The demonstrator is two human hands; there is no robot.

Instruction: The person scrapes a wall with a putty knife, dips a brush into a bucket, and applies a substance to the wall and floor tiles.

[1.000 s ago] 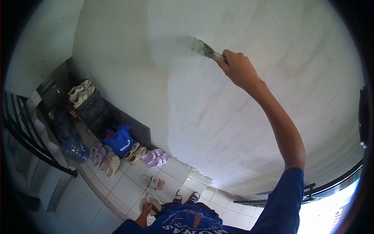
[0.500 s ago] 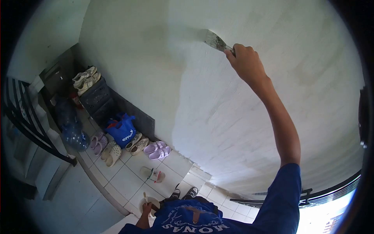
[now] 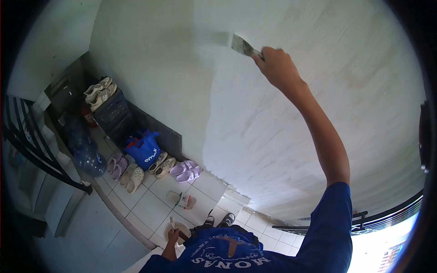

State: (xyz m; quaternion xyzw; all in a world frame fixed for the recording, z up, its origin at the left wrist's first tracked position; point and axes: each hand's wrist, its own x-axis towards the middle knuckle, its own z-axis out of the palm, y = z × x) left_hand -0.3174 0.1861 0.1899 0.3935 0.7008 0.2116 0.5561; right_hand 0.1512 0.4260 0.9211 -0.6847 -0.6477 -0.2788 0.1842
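Observation:
My right hand (image 3: 278, 66) is raised at the wall, closed round the handle of a putty knife (image 3: 243, 45). Its stained metal blade points left and appears to rest on the painted wall (image 3: 273, 136), where whitish filler with streaks covers the right part. A greyer, bare-looking stretch lies left of the blade. Low down, my left hand (image 3: 173, 235) is closed round a tool with a pale handle (image 3: 172, 222); its kind is not clear. Just behind that hand is a whitish bucket (image 3: 185, 226), partly hidden by the hand and my shirt.
Shoes and clogs (image 3: 132, 177), purple sandals (image 3: 185, 170) and a blue bag (image 3: 146, 152) line the wall's foot. Clear slippers (image 3: 181, 199) lie on the tiles. A dark crate (image 3: 109, 111) bears sneakers. Large plastic bottles (image 3: 88, 159) and a stair railing (image 3: 45, 159) stand left.
My right hand and the putty knife have moved slightly left along the wall. The left hand stays low by the bucket, and the view has shifted a little.

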